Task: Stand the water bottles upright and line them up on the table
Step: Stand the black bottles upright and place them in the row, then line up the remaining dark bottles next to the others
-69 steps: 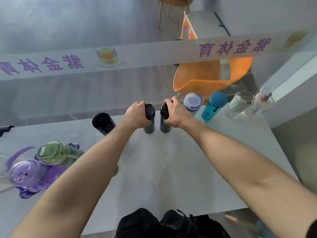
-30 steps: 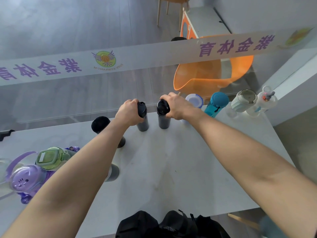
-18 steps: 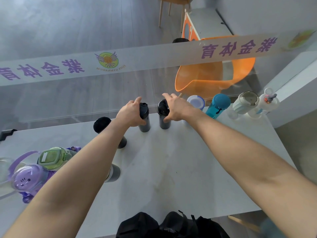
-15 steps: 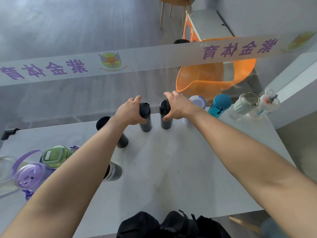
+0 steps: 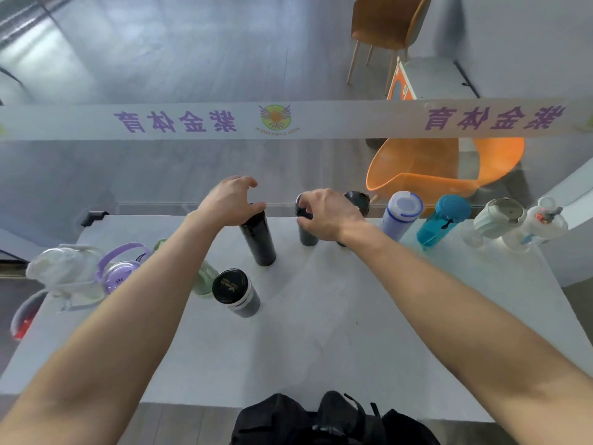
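My right hand (image 5: 324, 213) gripped a dark bottle (image 5: 306, 231); left hand (image 5: 229, 200), fingers spread, had shifted onto the tall black flask (image 5: 258, 240).

Pale grey table (image 5: 321, 348). Landmark: tall black flask (image 5: 258, 240), upright. To its right along the far edge, upright: two dark bottles (image 5: 308, 234), white-blue bottle (image 5: 401, 216), teal bottle (image 5: 441, 224), pale green bottle (image 5: 497, 218), clear bottle (image 5: 542, 223). Nearer than the flask: black-lidded tumbler (image 5: 236, 292). Left of it: light green bottle (image 5: 205, 279), purple bottle (image 5: 120, 273).

We see upright bottles (image 5: 402, 213) along the table's (image 5: 321, 332) upper right edge; a tall black flask (image 5: 258, 239) at centre; pale bottles (image 5: 118, 274) crowd the left.
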The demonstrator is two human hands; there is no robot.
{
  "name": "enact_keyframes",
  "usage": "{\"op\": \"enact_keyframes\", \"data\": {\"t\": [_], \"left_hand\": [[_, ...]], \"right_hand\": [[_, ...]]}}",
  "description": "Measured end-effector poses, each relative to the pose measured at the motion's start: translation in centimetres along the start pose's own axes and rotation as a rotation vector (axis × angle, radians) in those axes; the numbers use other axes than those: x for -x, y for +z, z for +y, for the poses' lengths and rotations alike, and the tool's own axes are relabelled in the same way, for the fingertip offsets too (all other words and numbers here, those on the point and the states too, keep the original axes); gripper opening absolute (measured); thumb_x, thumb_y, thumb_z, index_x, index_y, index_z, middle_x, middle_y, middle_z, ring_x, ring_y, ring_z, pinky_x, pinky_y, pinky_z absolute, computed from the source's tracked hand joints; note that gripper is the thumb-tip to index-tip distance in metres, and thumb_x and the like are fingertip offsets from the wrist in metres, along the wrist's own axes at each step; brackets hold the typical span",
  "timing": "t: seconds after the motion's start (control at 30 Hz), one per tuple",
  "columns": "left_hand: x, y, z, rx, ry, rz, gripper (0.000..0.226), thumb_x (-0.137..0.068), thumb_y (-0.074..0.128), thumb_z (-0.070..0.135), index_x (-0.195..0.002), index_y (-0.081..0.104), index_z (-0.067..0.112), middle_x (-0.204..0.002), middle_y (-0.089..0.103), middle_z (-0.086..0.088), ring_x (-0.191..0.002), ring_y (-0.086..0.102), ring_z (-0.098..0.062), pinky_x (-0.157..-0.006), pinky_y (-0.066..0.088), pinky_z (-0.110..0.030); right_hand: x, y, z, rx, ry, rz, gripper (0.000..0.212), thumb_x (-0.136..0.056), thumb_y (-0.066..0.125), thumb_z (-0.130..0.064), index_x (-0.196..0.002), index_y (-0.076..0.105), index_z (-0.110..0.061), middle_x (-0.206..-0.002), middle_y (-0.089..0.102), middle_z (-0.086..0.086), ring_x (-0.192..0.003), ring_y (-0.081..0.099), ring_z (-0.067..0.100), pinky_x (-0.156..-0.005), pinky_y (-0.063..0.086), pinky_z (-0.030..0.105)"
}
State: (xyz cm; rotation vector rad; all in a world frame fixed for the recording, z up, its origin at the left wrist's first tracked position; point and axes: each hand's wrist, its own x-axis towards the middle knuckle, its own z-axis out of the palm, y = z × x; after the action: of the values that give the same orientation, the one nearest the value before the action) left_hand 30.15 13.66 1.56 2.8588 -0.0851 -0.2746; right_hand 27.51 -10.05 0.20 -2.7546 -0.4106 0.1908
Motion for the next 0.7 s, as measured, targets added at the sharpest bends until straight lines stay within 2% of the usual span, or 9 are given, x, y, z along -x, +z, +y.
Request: {"op": "enact_keyframes", "data": {"t": [0.2,0.37,0.43,0.5,0.57,0.63,0.7], "left_hand": [[4.0,1.3,-2.4,-0.012,-0.058,-0.083,0.081,-0.09,0.082,0.05,-0.159,0.048,0.026,-0.154,0.058,-0.007,-0.141,0.053,-0.031,-0.114,0.046,-0.049],[3.9,2.6,-3.9,-0.03,-0.032,-0.11,0.102,-0.083,0.089,0.043,-0.168,0.033,0.03,-0.16,0.051,-0.009,-0.145,0.05,-0.034,-0.115,0.046,-0.051],[3.0,2.9,-4.1,-0.031,0.003,-0.114,0.108,-0.079,0.092,0.041,-0.168,0.03,0.032,-0.159,0.052,-0.008,-0.143,0.053,-0.033,-0.113,0.049,-0.051],[1.6,3.4,-4.4,-0.041,0.063,-0.117,0.109,-0.074,0.092,0.042,-0.166,0.033,0.032,-0.155,0.056,-0.006,-0.137,0.057,-0.033,-0.108,0.053,-0.052],[0.2,4.0,-4.3,-0.056,0.129,-0.133,0.104,-0.071,0.092,0.042,-0.161,0.041,0.027,-0.146,0.061,-0.006,-0.129,0.061,-0.034,-0.1,0.056,-0.051],[-1.0,4.4,-4.3,-0.055,0.194,-0.146,0.094,-0.07,0.092,0.041,-0.151,0.049,0.023,-0.134,0.066,-0.006,-0.119,0.064,-0.034,-0.093,0.057,-0.049],[-1.9,4.7,-4.6,-0.048,0.235,-0.133,0.079,-0.068,0.089,0.04,-0.137,0.057,0.022,-0.118,0.07,-0.005,-0.107,0.066,-0.033,-0.085,0.058,-0.047]], "right_hand": [[2.5,4.1,-2.0,-0.071,-0.007,-0.148,0.041,-0.093,0.071,-0.043,-0.13,0.07,-0.024,-0.123,0.074,-0.002,-0.111,0.07,0.025,-0.093,0.058,0.04],[4.3,6.7,-4.1,-0.075,-0.022,-0.228,0.034,-0.096,0.069,-0.04,-0.125,0.069,-0.021,-0.118,0.073,0.002,-0.107,0.07,0.029,-0.091,0.06,0.046],[4.6,7.6,-5.0,-0.076,-0.02,-0.244,0.039,-0.095,0.071,-0.042,-0.128,0.069,-0.022,-0.119,0.072,0.002,-0.109,0.069,0.029,-0.091,0.059,0.045],[4.6,8.4,-5.5,-0.087,-0.036,-0.273,0.051,-0.093,0.075,-0.048,-0.135,0.065,-0.021,-0.125,0.07,0.001,-0.115,0.067,0.027,-0.096,0.057,0.044],[4.5,9.1,-6.0,-0.105,-0.051,-0.327,0.072,-0.088,0.08,-0.056,-0.147,0.057,-0.021,-0.14,0.063,0.0,-0.126,0.062,0.024,-0.104,0.053,0.042],[4.4,10.0,-6.8,-0.128,-0.033,-0.368,0.094,-0.08,0.086,-0.062,-0.157,0.047,-0.023,-0.151,0.056,-0.001,-0.135,0.057,0.023,-0.11,0.05,0.042],[4.2,11.5,-7.8,-0.129,-0.007,-0.393,0.109,-0.07,0.089,-0.068,-0.158,0.042,-0.027,-0.15,0.055,-0.002,-0.133,0.058,0.022,-0.108,0.053,0.044]]}}
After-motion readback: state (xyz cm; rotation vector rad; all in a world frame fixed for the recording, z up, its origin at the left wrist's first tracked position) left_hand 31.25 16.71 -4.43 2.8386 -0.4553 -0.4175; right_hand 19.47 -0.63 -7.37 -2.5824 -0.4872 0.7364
